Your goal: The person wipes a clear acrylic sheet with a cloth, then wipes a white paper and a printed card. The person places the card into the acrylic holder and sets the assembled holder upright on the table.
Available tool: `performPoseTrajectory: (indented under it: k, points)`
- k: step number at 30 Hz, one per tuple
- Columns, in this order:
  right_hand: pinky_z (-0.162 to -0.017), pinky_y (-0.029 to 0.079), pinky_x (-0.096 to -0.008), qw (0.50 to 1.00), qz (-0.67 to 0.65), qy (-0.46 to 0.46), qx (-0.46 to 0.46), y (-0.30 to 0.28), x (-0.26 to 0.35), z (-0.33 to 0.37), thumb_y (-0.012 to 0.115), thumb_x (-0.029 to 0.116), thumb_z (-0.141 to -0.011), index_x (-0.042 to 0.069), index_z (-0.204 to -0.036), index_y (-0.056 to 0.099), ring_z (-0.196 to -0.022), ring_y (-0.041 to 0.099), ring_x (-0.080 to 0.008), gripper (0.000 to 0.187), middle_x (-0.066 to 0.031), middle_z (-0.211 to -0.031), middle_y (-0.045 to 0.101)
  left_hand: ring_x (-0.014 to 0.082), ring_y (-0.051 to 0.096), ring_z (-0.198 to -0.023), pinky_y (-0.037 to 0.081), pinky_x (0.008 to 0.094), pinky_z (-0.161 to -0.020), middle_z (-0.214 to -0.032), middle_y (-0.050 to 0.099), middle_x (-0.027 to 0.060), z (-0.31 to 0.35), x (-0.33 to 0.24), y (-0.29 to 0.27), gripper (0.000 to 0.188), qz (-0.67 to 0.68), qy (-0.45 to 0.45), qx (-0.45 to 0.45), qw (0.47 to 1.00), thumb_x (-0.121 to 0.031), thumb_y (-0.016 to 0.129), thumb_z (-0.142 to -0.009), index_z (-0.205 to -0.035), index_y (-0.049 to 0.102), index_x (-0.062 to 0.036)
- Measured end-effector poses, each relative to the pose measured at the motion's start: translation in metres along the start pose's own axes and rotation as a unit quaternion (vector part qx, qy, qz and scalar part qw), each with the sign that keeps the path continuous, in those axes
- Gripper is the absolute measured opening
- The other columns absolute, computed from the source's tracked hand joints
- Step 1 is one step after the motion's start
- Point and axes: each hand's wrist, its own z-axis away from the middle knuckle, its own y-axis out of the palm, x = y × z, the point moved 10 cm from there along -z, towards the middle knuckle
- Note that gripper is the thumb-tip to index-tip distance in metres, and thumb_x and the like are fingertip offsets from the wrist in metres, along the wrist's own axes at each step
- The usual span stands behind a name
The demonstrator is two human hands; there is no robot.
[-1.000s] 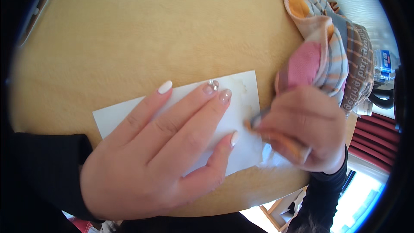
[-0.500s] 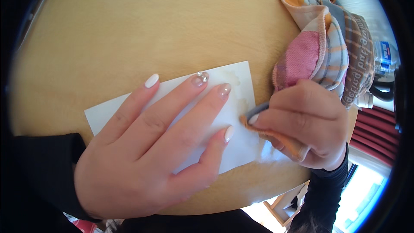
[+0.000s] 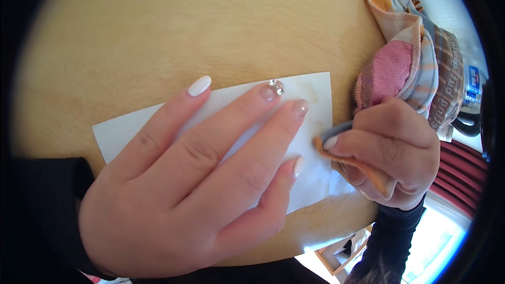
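A white sheet of paper (image 3: 310, 181) lies at a slant on the wooden table, with pale yellowish stains near its right edge. My left hand (image 3: 194, 179) rests flat across it, fingers spread and holding nothing. At the sheet's right edge, my right hand (image 3: 392, 150) pinches a folded bit of a checked cloth (image 3: 390, 71). The held fold, with a grey part and an orange hem, meets the stained margin of the paper. The rest of the cloth, pink, white, orange and brown, trails up behind my right hand. My palm hides much of the sheet.
The wooden table top (image 3: 173, 31) stretches beyond the sheet. At the far right, past the cloth, stands a clear plastic bottle (image 3: 472, 81) with a blue label. Dark red folded fabric (image 3: 457, 173) hangs below it. A wooden frame-like piece (image 3: 336, 255) shows beneath the table's near edge.
Both hands, the paper's right edge and the cloth appear farther right in the view. The left hand stays spread on the sheet, and the right hand keeps its pinch on the cloth.
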Motion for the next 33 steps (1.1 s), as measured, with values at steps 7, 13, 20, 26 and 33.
performPoseTrajectory:
  k: [7, 13, 20, 26, 33]
  points:
    - [-0.062, 0.046, -0.0308, 0.999, -0.010, 0.031, 0.035, 0.021, -0.021, 0.004, 0.074, 0.014, -0.072, -0.002, -0.089, 0.075, -0.069, 0.060, -0.0225, 0.023, -0.0114, -0.081, 0.066, 0.0350, 0.061, -0.119, 0.048, 0.0520, -0.102, -0.131, 0.061, 0.0162, -0.008, 0.009, 0.035, 0.038, 0.023, 0.007, -0.032, 0.999, -0.048, 0.056, -0.089, -0.108, 0.066, -0.0159]
    - [-0.058, 0.046, -0.0289, 0.998, -0.051, 0.031, 0.021, 0.021, -0.022, -0.006, 0.076, 0.013, -0.074, -0.001, -0.092, 0.076, -0.066, 0.060, -0.0191, 0.023, -0.0101, -0.080, 0.065, 0.0368, 0.061, -0.120, 0.048, 0.0540, -0.101, -0.130, 0.062, 0.0169, -0.005, 0.013, 0.029, 0.040, 0.021, -0.003, -0.016, 1.000, -0.051, 0.054, -0.091, -0.109, 0.066, -0.0165]
    - [-0.057, 0.048, -0.0292, 0.995, -0.066, 0.068, 0.030, 0.021, -0.027, -0.002, 0.078, 0.014, -0.076, -0.001, -0.094, 0.076, -0.066, 0.061, -0.0192, 0.023, -0.0090, -0.079, 0.065, 0.0380, 0.061, -0.120, 0.048, 0.0574, -0.099, -0.129, 0.062, 0.0165, -0.006, 0.013, 0.033, 0.040, 0.030, 0.008, -0.030, 0.999, -0.051, 0.051, -0.095, -0.110, 0.065, -0.0165]
    - [-0.058, 0.048, -0.0293, 0.998, -0.014, 0.057, -0.004, 0.018, -0.021, -0.004, 0.077, 0.013, -0.078, -0.001, -0.093, 0.076, -0.067, 0.063, -0.0194, 0.021, -0.0097, -0.080, 0.065, 0.0412, 0.060, -0.120, 0.047, 0.0601, -0.098, -0.129, 0.063, 0.0121, -0.003, 0.008, 0.031, 0.041, 0.012, 0.033, -0.025, 0.999, -0.049, 0.049, -0.097, -0.110, 0.064, -0.0137]
    - [-0.061, 0.049, -0.0282, 0.997, 0.005, 0.078, -0.012, 0.017, -0.025, -0.002, 0.073, 0.005, -0.074, -0.001, -0.092, 0.076, -0.069, 0.064, -0.0194, 0.020, -0.0105, -0.082, 0.066, 0.0422, 0.059, -0.120, 0.047, 0.0611, -0.098, -0.129, 0.062, 0.0113, -0.006, 0.009, 0.033, 0.041, 0.016, 0.037, -0.028, 0.999, -0.049, 0.049, -0.097, -0.111, 0.063, -0.0129]
